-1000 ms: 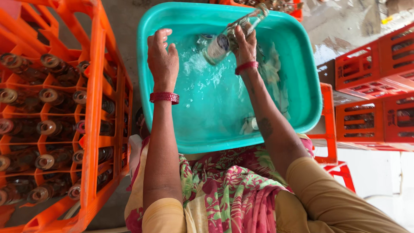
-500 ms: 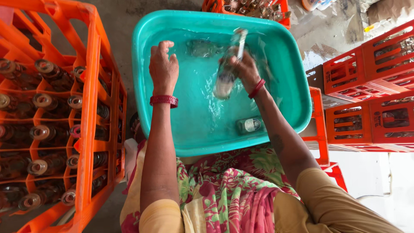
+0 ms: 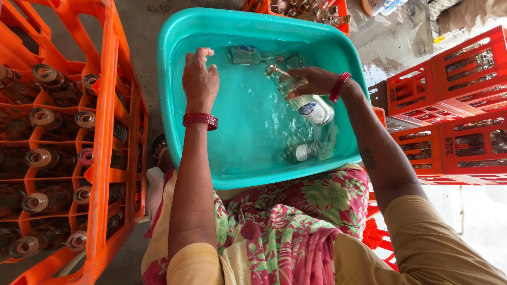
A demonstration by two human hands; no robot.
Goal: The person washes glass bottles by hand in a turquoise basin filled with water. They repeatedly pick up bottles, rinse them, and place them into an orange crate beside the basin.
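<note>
A teal plastic tub (image 3: 174,132) full of water rests on my lap. My right hand (image 3: 312,82) grips a clear glass bottle (image 3: 301,95) by its middle, tilted above the water with its neck pointing up and left. My left hand (image 3: 199,79), with a red bangle at the wrist, hovers over the left part of the tub, fingers loosely curled and holding nothing. A second bottle (image 3: 248,54) lies under water at the far end. Another bottle (image 3: 303,152) lies submerged near the front right corner.
An orange crate (image 3: 105,132) at my left holds several dusty glass bottles (image 3: 45,74), mouths facing up. Red crates (image 3: 449,121) are stacked at the right. Another crate with bottles (image 3: 301,8) stands beyond the tub. Wet concrete floor lies around.
My right hand has swung the bottle from upright in the water to a tilted position over the right side of the tub. My left hand stayed above the left side.
</note>
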